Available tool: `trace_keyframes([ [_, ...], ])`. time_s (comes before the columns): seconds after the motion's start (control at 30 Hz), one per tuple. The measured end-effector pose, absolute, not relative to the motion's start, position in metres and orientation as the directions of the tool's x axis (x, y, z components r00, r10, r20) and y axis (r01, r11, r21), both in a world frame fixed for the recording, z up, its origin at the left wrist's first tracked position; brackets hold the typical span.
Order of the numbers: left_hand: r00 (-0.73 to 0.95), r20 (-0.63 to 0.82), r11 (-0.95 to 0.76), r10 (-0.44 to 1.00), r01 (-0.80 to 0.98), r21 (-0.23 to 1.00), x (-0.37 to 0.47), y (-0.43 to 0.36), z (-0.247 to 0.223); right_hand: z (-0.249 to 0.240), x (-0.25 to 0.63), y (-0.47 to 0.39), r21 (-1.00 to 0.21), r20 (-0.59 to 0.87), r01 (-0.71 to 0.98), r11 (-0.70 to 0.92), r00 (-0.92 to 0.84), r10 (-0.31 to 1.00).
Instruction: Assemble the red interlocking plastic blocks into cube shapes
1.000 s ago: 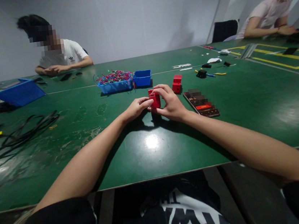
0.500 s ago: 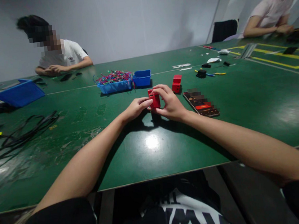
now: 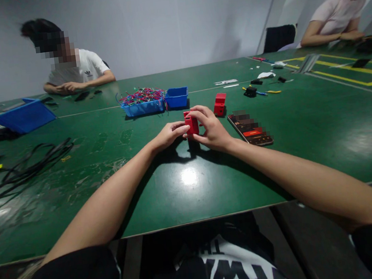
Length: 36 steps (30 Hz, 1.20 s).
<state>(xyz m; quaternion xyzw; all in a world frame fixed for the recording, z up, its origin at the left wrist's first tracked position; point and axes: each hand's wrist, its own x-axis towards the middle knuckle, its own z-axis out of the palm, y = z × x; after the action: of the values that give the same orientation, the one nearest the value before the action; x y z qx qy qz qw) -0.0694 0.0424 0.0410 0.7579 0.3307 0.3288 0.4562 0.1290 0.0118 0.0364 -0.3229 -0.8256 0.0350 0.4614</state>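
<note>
Between my hands is a small red box-like plastic part (image 3: 191, 124), held just above the green table (image 3: 193, 197). My right hand (image 3: 212, 128) grips it from the right, fingers over the top edge and thumb beneath. My left hand (image 3: 169, 135) is closed at its left side, the thumb pressed on its face; the fingers behind are partly hidden. Beyond my right hand stands a second red plastic part (image 3: 219, 105) with a raised flap. A phone (image 3: 251, 130) with a lit screen lies right of my right hand.
A blue bin (image 3: 144, 108) heaped with thin coloured wires stands beside a smaller blue bin (image 3: 177, 98). Black cables (image 3: 39, 159) and a tilted blue tray (image 3: 22, 116) are on the left. Pliers (image 3: 263, 92) and small black pieces lie at the right. Two people sit across the table.
Both hands keep their grip on the red plastic part, which has turned very slightly. The rest of the table looks the same.
</note>
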Motion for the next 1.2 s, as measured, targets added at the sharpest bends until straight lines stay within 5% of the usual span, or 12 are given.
trace_keyframes([
  [1.2, 0.546, 0.171, -0.346, 0.82, 0.235, 0.908, -0.066, 0.036, 0.044, 0.039, 0.131, 0.013, -0.378, 0.708, 0.516, 0.769, -0.375, 0.599],
])
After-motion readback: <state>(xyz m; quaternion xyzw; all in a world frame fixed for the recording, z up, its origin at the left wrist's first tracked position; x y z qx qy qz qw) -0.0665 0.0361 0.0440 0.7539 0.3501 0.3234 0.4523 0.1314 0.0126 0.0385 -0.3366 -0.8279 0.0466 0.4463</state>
